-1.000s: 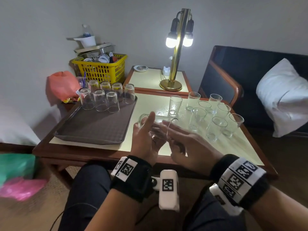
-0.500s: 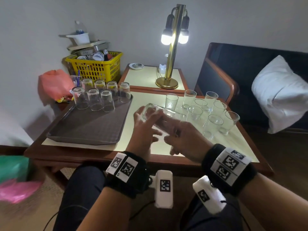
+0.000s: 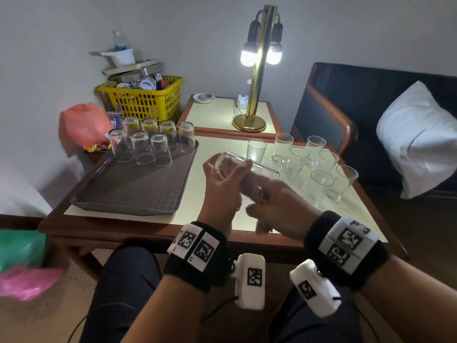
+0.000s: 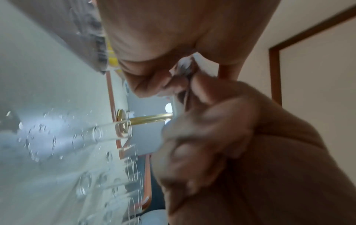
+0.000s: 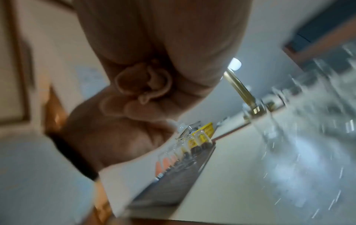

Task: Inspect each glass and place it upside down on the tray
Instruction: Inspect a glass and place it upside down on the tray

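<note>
Over the table, just right of the tray, both hands grip one glass lying sideways, the left hand nearer the tray, the right hand farther.

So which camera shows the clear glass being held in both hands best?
The head view: the clear drinking glass lies on its side between the left hand and right hand. The left wrist view shows only a blurred sliver; the right wrist view hides it behind fingers.
</note>
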A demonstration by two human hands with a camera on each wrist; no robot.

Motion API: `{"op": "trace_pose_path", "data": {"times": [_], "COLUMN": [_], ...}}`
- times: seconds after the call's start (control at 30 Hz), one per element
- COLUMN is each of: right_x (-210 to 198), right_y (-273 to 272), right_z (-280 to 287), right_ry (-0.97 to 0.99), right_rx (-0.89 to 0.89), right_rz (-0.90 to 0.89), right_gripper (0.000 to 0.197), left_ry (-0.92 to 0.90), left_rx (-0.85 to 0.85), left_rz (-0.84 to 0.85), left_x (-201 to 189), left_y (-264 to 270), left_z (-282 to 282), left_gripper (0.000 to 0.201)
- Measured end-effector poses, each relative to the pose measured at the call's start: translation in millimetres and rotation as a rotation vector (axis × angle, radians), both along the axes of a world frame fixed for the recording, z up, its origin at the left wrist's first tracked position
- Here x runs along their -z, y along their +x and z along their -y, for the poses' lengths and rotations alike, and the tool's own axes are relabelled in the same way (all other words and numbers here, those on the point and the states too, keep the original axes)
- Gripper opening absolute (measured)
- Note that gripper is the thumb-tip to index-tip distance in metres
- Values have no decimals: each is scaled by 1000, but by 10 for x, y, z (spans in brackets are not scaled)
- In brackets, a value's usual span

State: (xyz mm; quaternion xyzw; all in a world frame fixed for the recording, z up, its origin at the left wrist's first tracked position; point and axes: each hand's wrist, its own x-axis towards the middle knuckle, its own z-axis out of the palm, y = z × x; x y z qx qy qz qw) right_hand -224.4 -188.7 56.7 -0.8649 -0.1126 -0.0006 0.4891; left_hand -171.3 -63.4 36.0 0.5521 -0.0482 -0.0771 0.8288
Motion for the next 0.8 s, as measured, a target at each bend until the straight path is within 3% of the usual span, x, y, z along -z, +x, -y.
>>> {"op": "trace_pose_path", "data": {"times": [0.07, 0.1, 0.13, 0.2, 0.3, 0.37, 0.4, 0.43, 0.5, 0.57, 0.6, 0.63, 0.73, 0.8], "right_x": [57, 90, 92, 73, -79, -145, -123, -112, -90, -50, -4, -3, -93, -176], "right_y": [33, 49, 46, 45, -22, -58, -37, -38, -22, 1, 3, -1, -15, -54], "right_z": [1, 2, -14, -77, -112, -81, -68, -78, -84, -80, -79, -97, -115, -52], "right_ry": [-522, -691, -727, -503, 171, 329, 290, 188, -219, -657, -693, -609, 37, 257], "right_rx": [-76, -106, -121, -104, -72, -72, -60, -42, -53, -101, -113, -127, -53, -73], "right_rz": [257, 307, 329, 257, -114, -206, -188, -128, 155, 381, 423, 347, -77, -215], "right_gripper": [86, 87, 85, 74, 45, 40, 44, 52, 73, 78, 77, 75, 52, 40], "left_ry": [63, 62, 56, 34, -114, -143, -112, -73, -18, 2, 10, 9, -122, -159], "left_rx": [-21, -21, -12, -5, -24, -22, -18, -14, -24, -44, -48, -50, -40, -30], "left_rz": [-68, -85, -78, -56, 18, 63, 72, 71, 36, -3, -2, 10, 75, 106], "left_x": [-15, -10, -8, -1, 21, 12, 5, -8, -10, 12, 17, 8, 28, 24], "left_y": [41, 58, 59, 18, -40, -49, -42, -24, 16, 40, 37, 10, -61, -64], "left_z": [-24, -38, -52, -70, -41, -20, -20, -25, -40, -55, -61, -59, -25, 8], "left_gripper": [55, 51, 43, 36, 48, 50, 51, 56, 65, 58, 50, 43, 46, 51]}}
